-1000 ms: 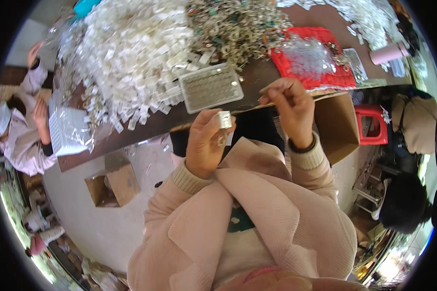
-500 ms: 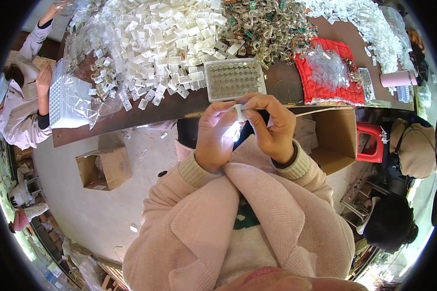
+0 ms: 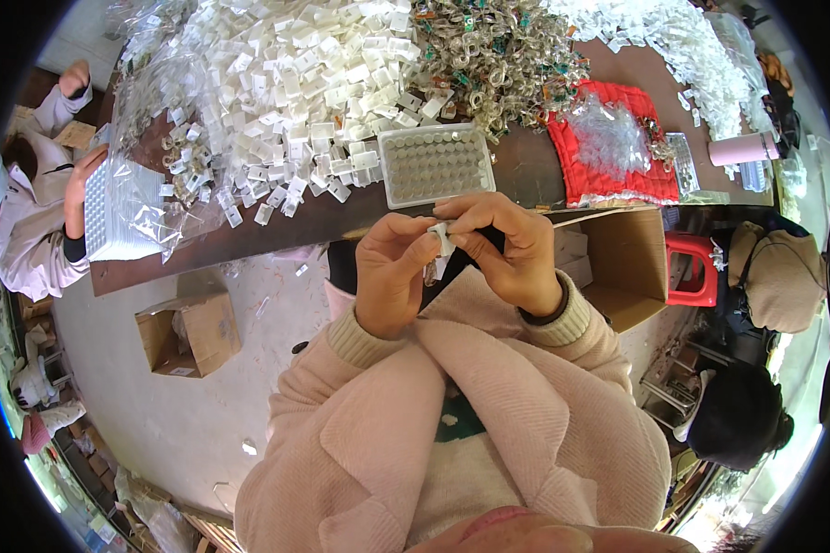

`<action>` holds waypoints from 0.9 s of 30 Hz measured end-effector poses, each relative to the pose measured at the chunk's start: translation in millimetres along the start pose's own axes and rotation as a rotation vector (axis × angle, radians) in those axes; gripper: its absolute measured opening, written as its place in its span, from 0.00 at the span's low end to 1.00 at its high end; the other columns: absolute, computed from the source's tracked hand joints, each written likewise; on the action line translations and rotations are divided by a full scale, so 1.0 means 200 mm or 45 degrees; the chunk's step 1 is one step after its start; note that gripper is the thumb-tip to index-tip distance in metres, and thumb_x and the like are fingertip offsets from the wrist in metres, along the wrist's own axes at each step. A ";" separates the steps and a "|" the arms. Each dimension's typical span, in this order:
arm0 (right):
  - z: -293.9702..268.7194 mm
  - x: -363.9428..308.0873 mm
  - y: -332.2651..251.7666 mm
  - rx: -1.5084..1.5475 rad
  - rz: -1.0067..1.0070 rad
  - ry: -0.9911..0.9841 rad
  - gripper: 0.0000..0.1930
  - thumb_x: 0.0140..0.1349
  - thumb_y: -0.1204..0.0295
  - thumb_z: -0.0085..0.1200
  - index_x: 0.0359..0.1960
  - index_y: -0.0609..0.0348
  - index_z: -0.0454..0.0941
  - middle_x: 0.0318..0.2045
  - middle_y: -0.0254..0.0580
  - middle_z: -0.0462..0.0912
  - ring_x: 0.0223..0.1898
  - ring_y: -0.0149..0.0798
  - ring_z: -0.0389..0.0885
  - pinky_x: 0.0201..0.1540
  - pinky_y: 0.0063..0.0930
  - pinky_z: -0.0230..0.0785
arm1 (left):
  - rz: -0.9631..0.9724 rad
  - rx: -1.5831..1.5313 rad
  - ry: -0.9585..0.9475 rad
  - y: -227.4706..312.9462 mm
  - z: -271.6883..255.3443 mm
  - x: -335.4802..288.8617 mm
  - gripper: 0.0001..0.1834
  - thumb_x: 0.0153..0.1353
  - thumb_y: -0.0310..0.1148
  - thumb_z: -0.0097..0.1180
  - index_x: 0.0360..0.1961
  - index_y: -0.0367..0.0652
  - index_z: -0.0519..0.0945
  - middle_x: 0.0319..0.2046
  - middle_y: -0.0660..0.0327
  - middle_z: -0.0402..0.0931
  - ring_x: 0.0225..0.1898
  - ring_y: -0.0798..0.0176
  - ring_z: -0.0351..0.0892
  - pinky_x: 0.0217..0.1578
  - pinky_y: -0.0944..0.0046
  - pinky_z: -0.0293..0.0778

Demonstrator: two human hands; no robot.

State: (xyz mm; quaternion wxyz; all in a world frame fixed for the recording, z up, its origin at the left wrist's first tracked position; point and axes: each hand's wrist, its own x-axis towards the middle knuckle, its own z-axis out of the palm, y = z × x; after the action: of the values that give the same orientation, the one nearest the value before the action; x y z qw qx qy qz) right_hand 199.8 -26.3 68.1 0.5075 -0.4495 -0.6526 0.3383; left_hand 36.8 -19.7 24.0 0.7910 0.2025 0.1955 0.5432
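In front of my chest, both hands meet at a small white plastic piece [image 3: 444,241]. My left hand [image 3: 390,276] pinches it from the left between thumb and fingers. From the right, the thumb and index finger of my right hand [image 3: 515,251] close on its upper end. A small clear or metallic part hangs below the piece beside the left fingers; its kind is hard to make out. Just beyond my hands, at the table edge, lies a clear plastic tray [image 3: 384,175] with rows of small round silvery discs.
White plastic pieces [image 3: 295,92] heap on the brown table [image 3: 526,166], beside clear ring-like parts [image 3: 498,64]. A red cloth [image 3: 586,175] holds clear bits; a pink bottle [image 3: 742,149] stands right. Below are cardboard boxes [image 3: 214,327] and a red stool [image 3: 692,267]. A co-worker [image 3: 41,203] sits left.
The bright glow under the white piece in my hands is gone. My hands have shifted slightly left and down, still gripping the piece. The co-worker's arms at the left have moved.
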 end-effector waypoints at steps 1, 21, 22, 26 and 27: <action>-0.01 0.01 0.01 0.020 -0.001 -0.007 0.08 0.57 0.88 0.57 0.35 0.63 0.79 0.41 0.47 0.84 0.44 0.41 0.83 0.48 0.30 0.75 | 0.008 0.019 0.013 0.00 0.00 0.00 0.08 0.60 0.18 0.60 0.41 0.37 0.79 0.40 0.59 0.82 0.40 0.70 0.80 0.43 0.71 0.75; -0.14 0.27 0.26 -0.839 0.027 0.199 0.08 0.56 0.82 0.61 0.37 0.60 0.85 0.31 0.41 0.84 0.28 0.33 0.79 0.32 0.24 0.71 | -0.256 -0.127 0.103 0.14 -0.20 0.04 0.14 0.69 0.30 0.49 0.53 0.35 0.75 0.38 0.55 0.80 0.29 0.65 0.78 0.33 0.66 0.74; -0.14 0.28 0.28 -0.860 0.030 0.193 0.08 0.56 0.81 0.62 0.37 0.60 0.85 0.31 0.41 0.83 0.28 0.34 0.79 0.32 0.24 0.71 | -0.268 -0.134 0.106 0.14 -0.20 0.04 0.14 0.69 0.30 0.49 0.52 0.35 0.75 0.38 0.54 0.80 0.29 0.65 0.78 0.33 0.66 0.74; -0.11 0.34 0.34 -0.891 0.039 0.148 0.06 0.54 0.75 0.63 0.34 0.55 0.85 0.28 0.40 0.80 0.31 0.45 0.80 0.33 0.34 0.72 | -0.295 -0.104 0.118 0.13 -0.20 0.05 0.14 0.68 0.29 0.49 0.51 0.34 0.76 0.38 0.53 0.80 0.29 0.64 0.78 0.32 0.67 0.73; -0.11 0.35 0.34 -0.909 0.027 0.122 0.06 0.53 0.75 0.63 0.34 0.54 0.85 0.27 0.39 0.79 0.31 0.45 0.80 0.33 0.34 0.72 | -0.297 -0.113 0.112 0.13 -0.20 0.05 0.14 0.68 0.29 0.49 0.51 0.34 0.76 0.38 0.53 0.80 0.29 0.64 0.78 0.32 0.67 0.73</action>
State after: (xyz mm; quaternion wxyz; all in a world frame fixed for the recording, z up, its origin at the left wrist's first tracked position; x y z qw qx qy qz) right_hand 231.5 63.9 37.1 0.3449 -0.6205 -0.7006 0.0727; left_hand -1.3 2.9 2.9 0.8477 0.1191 0.2280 0.4639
